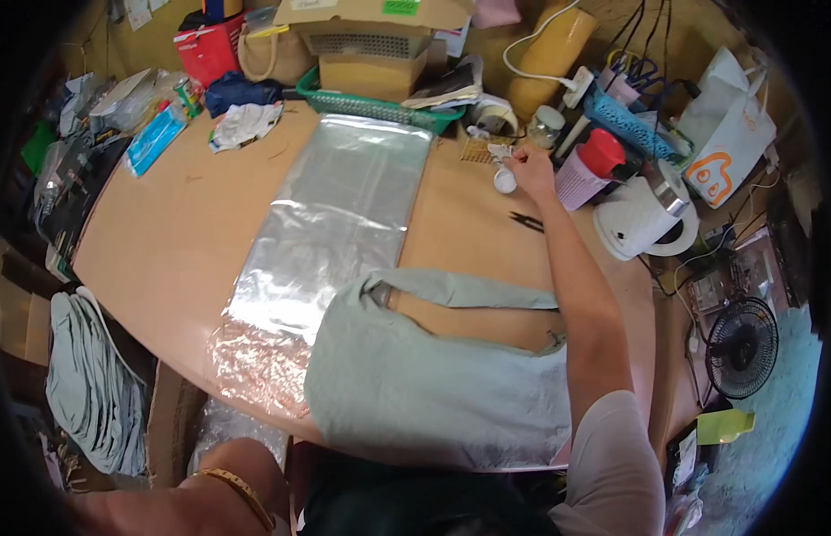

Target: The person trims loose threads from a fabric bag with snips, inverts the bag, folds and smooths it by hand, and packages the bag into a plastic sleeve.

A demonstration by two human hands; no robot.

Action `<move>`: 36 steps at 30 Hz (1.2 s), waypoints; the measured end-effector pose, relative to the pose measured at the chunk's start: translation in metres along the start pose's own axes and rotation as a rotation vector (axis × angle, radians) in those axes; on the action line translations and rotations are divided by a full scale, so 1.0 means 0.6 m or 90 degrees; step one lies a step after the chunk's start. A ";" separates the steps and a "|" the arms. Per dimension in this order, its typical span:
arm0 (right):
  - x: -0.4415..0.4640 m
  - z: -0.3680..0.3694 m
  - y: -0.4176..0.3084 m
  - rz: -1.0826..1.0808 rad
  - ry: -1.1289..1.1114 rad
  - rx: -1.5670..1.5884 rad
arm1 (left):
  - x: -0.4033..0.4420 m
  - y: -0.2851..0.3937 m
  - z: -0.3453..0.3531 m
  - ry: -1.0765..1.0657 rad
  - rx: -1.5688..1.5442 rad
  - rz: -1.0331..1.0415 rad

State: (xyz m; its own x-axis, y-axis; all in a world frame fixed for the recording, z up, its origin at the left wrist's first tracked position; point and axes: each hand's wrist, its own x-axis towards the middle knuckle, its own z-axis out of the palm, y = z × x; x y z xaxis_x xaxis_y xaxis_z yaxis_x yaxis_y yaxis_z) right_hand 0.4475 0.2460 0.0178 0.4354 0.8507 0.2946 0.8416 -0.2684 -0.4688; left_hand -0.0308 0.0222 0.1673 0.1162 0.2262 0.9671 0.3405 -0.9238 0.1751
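Observation:
At the far right of the table, my right hand (532,170) reaches out with fingers drawn together. By the fingertips are a small crumpled white piece (499,152) and a small round white item (505,181). What the fingers hold, if anything, is too small to tell. A pale grey-green cloth bag (433,375) with a long strap lies flat near me, under my right arm. Its left edge overlaps a long clear plastic sheet (335,196). My left hand (253,460) is low at the left, beyond a gold bracelet; its fingers are hidden. Small black thread snips (526,221) lie below my right hand.
A green basket (380,111) with boxes stands at the back. A glass jar (547,126), a blue basket (632,125), a red-topped container (601,154) and a white roll (632,223) crowd the right side. Folded grey-green cloth (94,384) is stacked lower left; a fan (742,347) stands right.

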 end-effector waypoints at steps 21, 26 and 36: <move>-0.035 0.014 -0.047 -0.125 -0.043 -0.042 | -0.250 0.063 0.198 -0.851 -0.035 -0.239; 0.002 0.095 0.029 -0.183 -0.022 -0.141 | -0.247 0.065 0.199 -0.846 -0.026 -0.218; -0.071 -0.076 -0.031 -0.198 -0.117 -0.116 | -0.251 0.096 0.149 -0.864 -0.047 -0.183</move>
State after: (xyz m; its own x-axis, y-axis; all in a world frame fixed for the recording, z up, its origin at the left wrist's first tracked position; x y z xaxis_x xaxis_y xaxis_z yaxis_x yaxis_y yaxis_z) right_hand 0.4282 0.1939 0.0520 0.1009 0.9660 0.2379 0.9743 -0.0476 -0.2201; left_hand 0.0547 -0.0374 0.0150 0.8716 0.4893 -0.0306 0.4619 -0.7987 0.3855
